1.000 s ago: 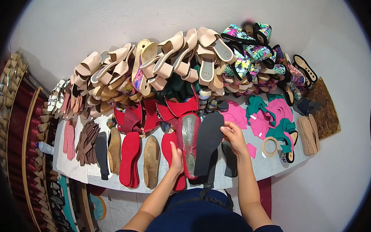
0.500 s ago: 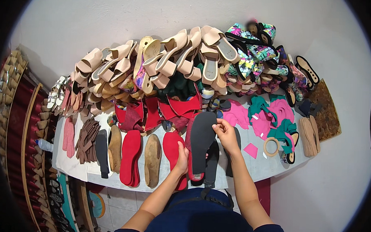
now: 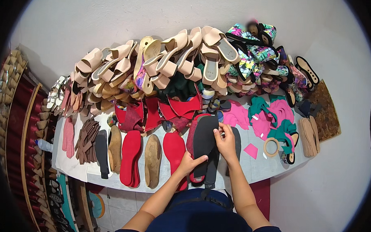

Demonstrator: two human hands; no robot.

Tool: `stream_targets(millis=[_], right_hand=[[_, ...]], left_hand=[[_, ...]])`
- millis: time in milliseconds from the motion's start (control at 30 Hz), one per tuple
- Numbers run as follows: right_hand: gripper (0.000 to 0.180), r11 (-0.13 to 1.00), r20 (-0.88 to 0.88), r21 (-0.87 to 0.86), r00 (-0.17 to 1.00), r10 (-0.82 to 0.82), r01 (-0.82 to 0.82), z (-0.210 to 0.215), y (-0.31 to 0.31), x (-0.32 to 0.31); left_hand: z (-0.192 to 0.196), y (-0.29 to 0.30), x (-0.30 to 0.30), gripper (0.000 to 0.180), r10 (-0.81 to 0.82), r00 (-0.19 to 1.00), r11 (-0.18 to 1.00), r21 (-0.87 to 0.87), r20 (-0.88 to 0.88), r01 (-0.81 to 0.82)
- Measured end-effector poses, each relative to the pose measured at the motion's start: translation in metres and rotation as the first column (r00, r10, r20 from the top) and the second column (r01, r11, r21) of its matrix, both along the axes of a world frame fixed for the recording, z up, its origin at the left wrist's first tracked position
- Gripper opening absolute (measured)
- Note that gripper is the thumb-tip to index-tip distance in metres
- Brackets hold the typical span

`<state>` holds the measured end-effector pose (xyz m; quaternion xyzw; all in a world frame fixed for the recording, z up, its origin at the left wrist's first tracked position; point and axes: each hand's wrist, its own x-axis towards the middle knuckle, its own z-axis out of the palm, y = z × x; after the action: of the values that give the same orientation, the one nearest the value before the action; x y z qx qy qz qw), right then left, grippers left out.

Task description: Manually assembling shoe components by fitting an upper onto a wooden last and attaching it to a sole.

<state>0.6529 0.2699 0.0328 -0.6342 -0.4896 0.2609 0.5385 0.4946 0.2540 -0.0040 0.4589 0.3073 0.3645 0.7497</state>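
Observation:
A dark grey shoe sole (image 3: 205,137) is held up over the near edge of the table. My right hand (image 3: 226,144) pinches its upper right edge between thumb and fingers. Lower down, my left hand (image 3: 188,162) grips the sole from its left side, thumb lying across the face and the other fingers mostly hidden. Behind it shows a red strapped piece (image 3: 190,138), largely covered. To the left lie red insoles (image 3: 174,146), and a wooden shoe last (image 3: 152,162) stands beyond them. Another dark grey sole (image 3: 236,138) is partly hidden by my right hand.
Stacked red insoles (image 3: 131,155), brown strips (image 3: 86,143) and red uppers (image 3: 151,114) lie on the white table (image 3: 269,166). A tall heap of beige sandals (image 3: 171,54) backs it. At right are pink and green fabric pieces (image 3: 275,111), a tape roll (image 3: 271,147) and tan soles (image 3: 309,136).
The dark grey sole has shifted slightly right and down. My left hand has moved right from beside the red insole, and its thumb now presses on the sole's face.

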Motion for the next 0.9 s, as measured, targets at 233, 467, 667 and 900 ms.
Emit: stream_targets(millis=[233, 467, 667, 900], right_hand=[[0.02, 0.992, -0.009, 0.119, 0.999, -0.034, 0.035, -0.003, 0.002, -0.003], [0.02, 0.997, -0.091, 0.08, 0.996, -0.013, 0.021, 0.003, 0.005, 0.001], [0.027, 0.989, 0.19, 0.054, 0.971, -0.144, 0.136, 0.022, 0.003, -0.008], [0.024, 0.926, 0.379, 0.371, 0.898, -0.223, 0.074, 0.038, 0.029, -0.004]], left_hand=[[0.016, 0.002, 0.002, 0.048, 0.095, 0.994, 0.978, 0.19, -0.061, -0.082], [0.013, 0.003, 0.002, 0.038, 0.026, 0.999, 0.976, 0.216, -0.032, -0.018], [0.001, 0.0, 0.004, 0.031, 0.031, 0.999, 0.995, 0.1, -0.018, -0.029], [-0.007, -0.002, 0.002, 0.028, 0.029, 0.984, 0.947, 0.32, -0.174, 0.029]])
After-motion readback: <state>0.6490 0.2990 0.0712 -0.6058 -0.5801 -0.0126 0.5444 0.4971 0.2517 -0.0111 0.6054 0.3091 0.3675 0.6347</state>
